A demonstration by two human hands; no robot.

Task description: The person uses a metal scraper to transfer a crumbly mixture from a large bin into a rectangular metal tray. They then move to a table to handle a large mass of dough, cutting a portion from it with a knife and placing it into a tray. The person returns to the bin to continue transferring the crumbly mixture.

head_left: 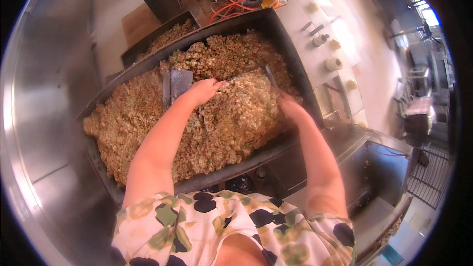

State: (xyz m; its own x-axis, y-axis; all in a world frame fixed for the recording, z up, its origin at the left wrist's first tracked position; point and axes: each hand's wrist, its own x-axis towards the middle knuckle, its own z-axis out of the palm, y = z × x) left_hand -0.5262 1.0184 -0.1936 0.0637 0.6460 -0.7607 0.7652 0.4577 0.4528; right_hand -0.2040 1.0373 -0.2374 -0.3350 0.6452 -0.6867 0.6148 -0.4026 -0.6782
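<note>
Big dark tray [296, 59] is boxing in both hands. Its R wall is running just past R hand [290, 108], so room there is looking tight. Far wall is standing beyond both sets of fingers, w/ mix btwn; near rim is passing under both forearms. Most open room is lying L of L hand [204, 91], above the long spread of mix.

Crumbly brown mix [217, 138] is filling the tray, lying under & around both hands & heaping up btwn them. Grey plate [181, 83] is sticking up just L of the L fingers; can't tell if touching. Thin metal strip [271, 76] is rising beside the R fingers, leaning a bit L.

L arm is reaching fwd & slightly R, back of hand facing up, fingers pointing R & lying close together; can't tell if they're gripping. R arm is reaching fwd & L, hand coming in low by the strip's near end; R fingers are mostly hiding, so can't tell if clamped on it.

Past the far wall, smaller tray [127, 58] is holding similar stuff. White bench [298, 15] w/ small containers [333, 64] is sitting well R of the R fingers.
</note>
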